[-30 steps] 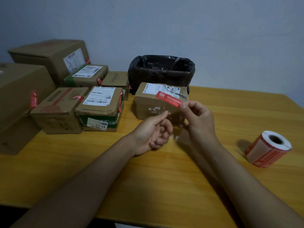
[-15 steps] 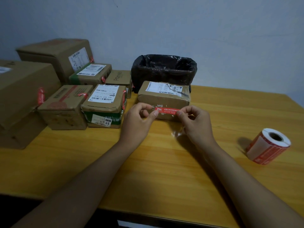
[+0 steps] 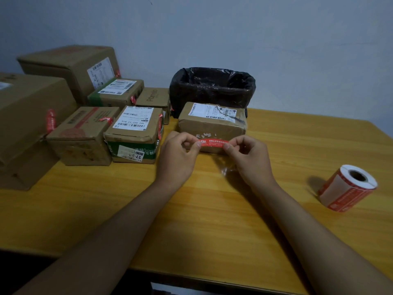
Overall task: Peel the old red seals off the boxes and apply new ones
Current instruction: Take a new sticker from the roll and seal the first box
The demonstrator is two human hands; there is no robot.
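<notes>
Hands, left (image 3: 177, 155) and right (image 3: 247, 155), still pinch red seal (image 3: 213, 143) ends, unchanged, before box (image 3: 210, 126).

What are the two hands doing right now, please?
Left hand: pinches the left end of the red seal.
Right hand: pinches the seal's right end.

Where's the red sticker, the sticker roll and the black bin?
red sticker (image 3: 213, 143), head view, middle of the strip.
sticker roll (image 3: 344, 193), head view, its red and white side.
black bin (image 3: 198, 99), head view, front wall of the bag.
</notes>
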